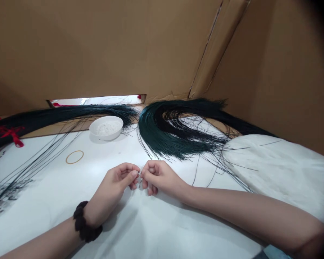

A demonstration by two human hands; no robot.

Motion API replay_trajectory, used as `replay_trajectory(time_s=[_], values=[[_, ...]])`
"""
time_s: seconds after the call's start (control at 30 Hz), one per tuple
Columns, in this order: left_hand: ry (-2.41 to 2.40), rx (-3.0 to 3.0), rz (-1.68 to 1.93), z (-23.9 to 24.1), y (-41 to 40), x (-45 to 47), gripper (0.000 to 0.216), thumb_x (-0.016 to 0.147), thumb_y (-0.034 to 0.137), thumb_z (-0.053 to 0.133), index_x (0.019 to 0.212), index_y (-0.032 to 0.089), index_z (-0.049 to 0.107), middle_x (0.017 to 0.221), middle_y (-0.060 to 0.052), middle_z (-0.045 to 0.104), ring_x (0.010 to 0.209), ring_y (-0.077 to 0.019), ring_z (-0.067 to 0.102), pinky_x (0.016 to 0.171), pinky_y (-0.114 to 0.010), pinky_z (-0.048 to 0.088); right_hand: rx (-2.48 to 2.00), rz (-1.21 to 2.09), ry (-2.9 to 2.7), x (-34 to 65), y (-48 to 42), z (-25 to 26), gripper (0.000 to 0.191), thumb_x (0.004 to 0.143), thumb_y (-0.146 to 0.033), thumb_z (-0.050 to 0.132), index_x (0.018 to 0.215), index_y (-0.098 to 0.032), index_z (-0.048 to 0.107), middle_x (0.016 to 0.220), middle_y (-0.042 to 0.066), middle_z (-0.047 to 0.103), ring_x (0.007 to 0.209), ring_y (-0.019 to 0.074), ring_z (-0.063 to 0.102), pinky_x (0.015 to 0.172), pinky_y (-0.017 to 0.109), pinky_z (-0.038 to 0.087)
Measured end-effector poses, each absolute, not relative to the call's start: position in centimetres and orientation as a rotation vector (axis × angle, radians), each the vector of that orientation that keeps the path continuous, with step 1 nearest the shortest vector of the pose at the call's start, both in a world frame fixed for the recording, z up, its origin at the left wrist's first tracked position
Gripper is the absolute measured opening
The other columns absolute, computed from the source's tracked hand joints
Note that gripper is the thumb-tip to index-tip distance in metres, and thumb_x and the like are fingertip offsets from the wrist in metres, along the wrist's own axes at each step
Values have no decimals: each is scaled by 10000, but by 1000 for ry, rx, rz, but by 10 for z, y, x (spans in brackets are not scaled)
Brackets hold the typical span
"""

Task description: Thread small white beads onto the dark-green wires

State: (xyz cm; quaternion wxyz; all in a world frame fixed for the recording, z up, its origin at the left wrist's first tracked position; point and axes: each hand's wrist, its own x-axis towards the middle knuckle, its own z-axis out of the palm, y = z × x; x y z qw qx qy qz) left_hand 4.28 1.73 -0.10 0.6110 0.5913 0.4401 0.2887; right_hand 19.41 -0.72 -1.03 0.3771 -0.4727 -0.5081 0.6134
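Observation:
Close together over the white tabletop [110,230], both my hands pinch a short, thin dark wire [139,172]. My left hand [122,176], with a dark scrunchie [86,223] at the wrist, grips it between thumb and forefinger. My right hand [158,176] pinches it from the other side. Only a small bit shows between the fingertips; its ends are hidden. Just beyond my right hand lies a thick curved bundle of dark green and black wires [162,133]. A white bowl [117,133] with small whitish pieces stands beyond my left hand.
Another dark wire bundle [56,117] with a red tie [14,135] lies at back left. Loose wires [35,169] with small pieces on them spread at left. A rubber band [75,157] lies nearby. A white wrapped bundle [280,165] is at right. Cardboard walls [97,46] enclose the back.

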Motion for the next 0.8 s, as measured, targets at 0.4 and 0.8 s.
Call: replay_trajectory(time_s=[0.4,0.8], values=[[1017,1354,676,0,17,44,134,720,269,545,748,141,574,606,16,548,549,-107,475,568,-224,388,-1205,1571,-1310,194,-7,-10,49,726,-165,443,693,-138,468,559,-13,550,397,48,497,359,136,347],[932,1373,628,0,18,43,126,759,271,497,728,157,539,579,21,521,569,-116,465,588,-228,365,-1187,1578,-1310,195,-6,-12,52,732,-164,442,693,-139,466,570,-8,555,413,51,510,378,138,369]])
